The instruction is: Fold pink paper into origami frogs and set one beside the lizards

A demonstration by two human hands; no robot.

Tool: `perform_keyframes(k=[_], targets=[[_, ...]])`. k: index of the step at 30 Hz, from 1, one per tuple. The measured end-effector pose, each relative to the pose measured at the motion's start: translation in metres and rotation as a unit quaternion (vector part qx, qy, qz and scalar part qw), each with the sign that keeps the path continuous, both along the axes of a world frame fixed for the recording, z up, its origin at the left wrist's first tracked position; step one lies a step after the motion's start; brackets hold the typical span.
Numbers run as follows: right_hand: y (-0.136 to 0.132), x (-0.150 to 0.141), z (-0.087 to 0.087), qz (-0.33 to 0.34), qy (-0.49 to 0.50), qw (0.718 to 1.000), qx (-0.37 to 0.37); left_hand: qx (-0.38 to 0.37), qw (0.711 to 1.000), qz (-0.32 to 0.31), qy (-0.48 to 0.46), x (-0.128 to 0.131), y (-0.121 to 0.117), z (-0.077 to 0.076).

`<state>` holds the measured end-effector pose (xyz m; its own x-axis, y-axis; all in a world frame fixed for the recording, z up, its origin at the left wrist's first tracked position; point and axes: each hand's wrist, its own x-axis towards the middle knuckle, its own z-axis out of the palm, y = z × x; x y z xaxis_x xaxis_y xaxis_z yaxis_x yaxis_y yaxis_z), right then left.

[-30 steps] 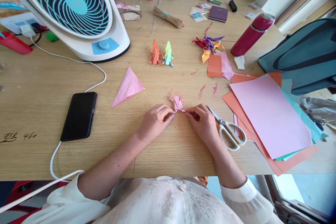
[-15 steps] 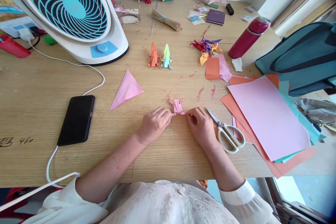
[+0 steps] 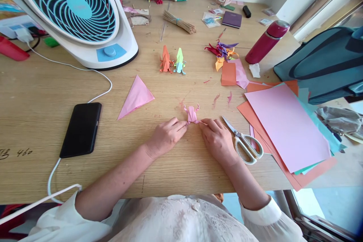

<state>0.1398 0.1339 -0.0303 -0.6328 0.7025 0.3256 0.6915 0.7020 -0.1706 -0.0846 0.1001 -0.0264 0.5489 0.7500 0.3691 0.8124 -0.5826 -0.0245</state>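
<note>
1. Our left hand point(image 3: 168, 134) and right hand point(image 3: 217, 138) pinched the pink paper figure point(image 3: 192, 115) by its near legs, left of the scissors point(image 3: 238, 134).
2. Counter point(image 3: 187, 170) stretched from the scissors to its near edge.

Left hand point(image 3: 167, 136) angled in from lower left, palm down, thumb and fingertips pinched together at the grip, fingers bent. Right hand point(image 3: 217, 138) mirrors it from lower right, back of hand up, fingers curled, tips together. Forearms slant inward, wrists nearly straight, hands near each other but apart.
</note>
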Motion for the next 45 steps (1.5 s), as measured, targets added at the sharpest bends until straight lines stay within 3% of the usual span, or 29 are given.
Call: perform_keyframes(k=[7,14,19,30,38,45], targets=[[-0.002,0.009,0.011,0.055,-0.121,0.991,-0.006,-0.043,0.997,-0.041,0.038,-0.011,-0.004,0.004],[-0.006,0.004,0.014,0.045,-0.137,0.990,0.003,-0.060,0.997,-0.030,0.029,-0.014,-0.008,0.004],[-0.008,0.002,0.015,0.036,-0.143,0.989,-0.028,-0.095,0.995,-0.042,0.007,-0.013,-0.008,0.004],[-0.006,0.004,0.010,-0.003,-0.135,0.990,-0.045,-0.124,0.990,0.012,-0.065,-0.017,-0.005,0.000],[0.026,-0.012,0.008,-0.054,-0.142,0.988,0.001,-0.100,0.993,0.052,-0.035,-0.022,0.027,0.003],[0.052,-0.022,0.012,-0.076,-0.134,0.988,0.006,-0.072,0.995,0.060,-0.018,-0.031,0.050,-0.004]])
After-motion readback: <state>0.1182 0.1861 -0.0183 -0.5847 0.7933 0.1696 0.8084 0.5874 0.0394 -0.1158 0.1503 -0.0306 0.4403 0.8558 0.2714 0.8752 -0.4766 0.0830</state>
